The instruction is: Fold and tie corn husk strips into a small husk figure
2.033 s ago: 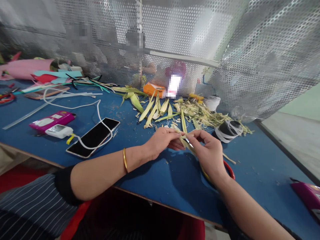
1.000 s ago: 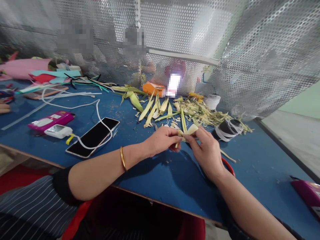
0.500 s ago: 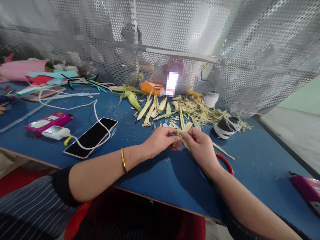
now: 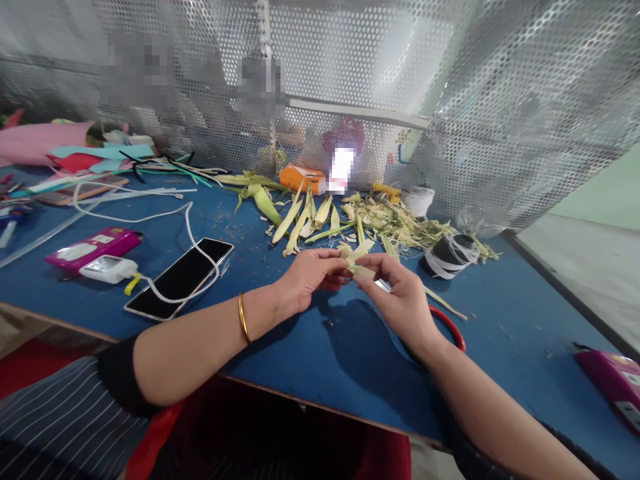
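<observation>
Head view: 2 hands (image 4: 357,280) above blue table (image 4: 320,360), perforated screen (image 4: 345,60) behind.

A black phone (image 4: 177,279) lies on the blue table (image 4: 290,357), a white cable (image 4: 189,233) crossing over it, with a pink power bank (image 4: 93,250) just beside. Farther back, an orange packet (image 4: 301,179) sits near a perforated screen (image 4: 345,73).
</observation>
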Motion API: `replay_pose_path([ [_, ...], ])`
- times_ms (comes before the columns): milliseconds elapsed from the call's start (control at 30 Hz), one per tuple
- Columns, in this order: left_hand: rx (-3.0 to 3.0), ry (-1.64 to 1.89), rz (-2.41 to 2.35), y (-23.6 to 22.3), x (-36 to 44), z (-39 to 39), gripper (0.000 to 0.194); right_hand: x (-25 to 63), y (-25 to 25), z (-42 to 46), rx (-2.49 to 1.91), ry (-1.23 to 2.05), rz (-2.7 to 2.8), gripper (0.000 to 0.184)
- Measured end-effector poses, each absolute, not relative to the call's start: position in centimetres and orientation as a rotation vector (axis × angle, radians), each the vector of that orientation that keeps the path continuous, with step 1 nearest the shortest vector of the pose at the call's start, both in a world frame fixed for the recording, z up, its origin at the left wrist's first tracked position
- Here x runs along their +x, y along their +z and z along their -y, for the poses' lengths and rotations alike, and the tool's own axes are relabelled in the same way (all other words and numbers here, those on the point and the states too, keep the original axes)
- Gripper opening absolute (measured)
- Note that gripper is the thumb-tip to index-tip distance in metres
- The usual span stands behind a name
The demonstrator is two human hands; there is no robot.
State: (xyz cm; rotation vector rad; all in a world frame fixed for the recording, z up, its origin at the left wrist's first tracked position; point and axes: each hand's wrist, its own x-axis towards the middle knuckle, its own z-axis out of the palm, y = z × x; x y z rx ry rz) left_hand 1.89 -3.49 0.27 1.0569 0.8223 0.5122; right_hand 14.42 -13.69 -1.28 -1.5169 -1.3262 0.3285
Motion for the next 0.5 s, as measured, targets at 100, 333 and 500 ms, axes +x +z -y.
replay_pose_path([
  [100, 1.078, 0.494, -0.815, 0.35, 1.87, 3.63, 0.005, 14.49, -1.16, 13.76, -1.513, 0.288, 1.35, 0.014],
  [333, 1.195, 0.486, -0.771, 0.22, 1.9, 3.96, 0.013, 14.88, -1.45, 13.57, -1.435, 0.081, 1.358, 0.01],
  [500, 1.278, 0.464, -0.714, -0.29, 1.92, 4.11, 0.014, 14.74, -1.97, 13.53, -1.487, 0.178, 1.385, 0.011],
])
